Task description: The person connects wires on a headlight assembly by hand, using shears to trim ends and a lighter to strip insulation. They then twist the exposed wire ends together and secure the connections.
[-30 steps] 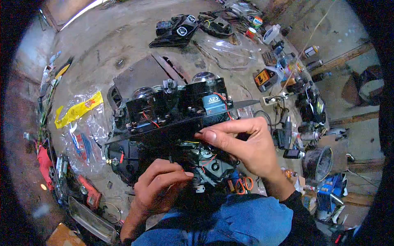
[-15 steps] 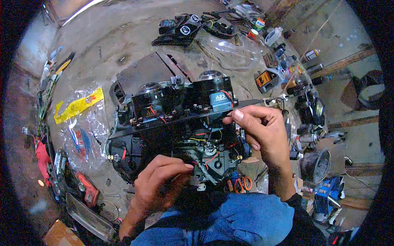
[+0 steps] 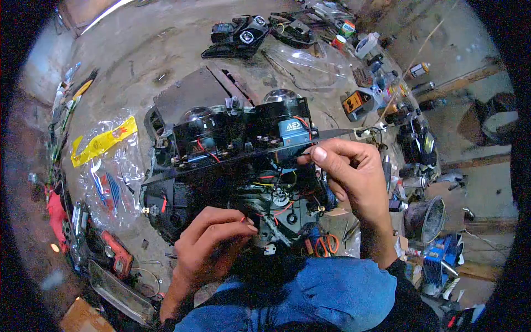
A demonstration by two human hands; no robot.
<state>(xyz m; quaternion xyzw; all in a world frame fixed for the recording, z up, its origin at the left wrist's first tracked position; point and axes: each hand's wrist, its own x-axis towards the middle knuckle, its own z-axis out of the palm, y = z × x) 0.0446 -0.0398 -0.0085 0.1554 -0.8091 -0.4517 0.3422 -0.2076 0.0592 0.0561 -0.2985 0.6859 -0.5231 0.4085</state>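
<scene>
a black plastic headlight assembly (image 3: 232,166) lies back-up on the rough concrete floor (image 3: 166,50), just ahead of the person's blue-clad lap (image 3: 310,299). it is glossy and angular, with two rounded glass lenses (image 3: 279,97) bulging on its far side. a small blue box (image 3: 293,131) sits near its right end, and thin red wiring (image 3: 276,213) loops across the moulded back. the left hand (image 3: 213,243) has its fingertips pinched tight together on that wiring at the near lower edge. the right hand (image 3: 351,177) is closed, thumb over curled fingers, on the assembly's thin black rim just right of the blue box. a crinkled clear plastic bag (image 3: 105,160) lies close on the left and orange scissors (image 3: 323,243) sit near the right wrist. bare floor opens beyond the lenses.
</scene>
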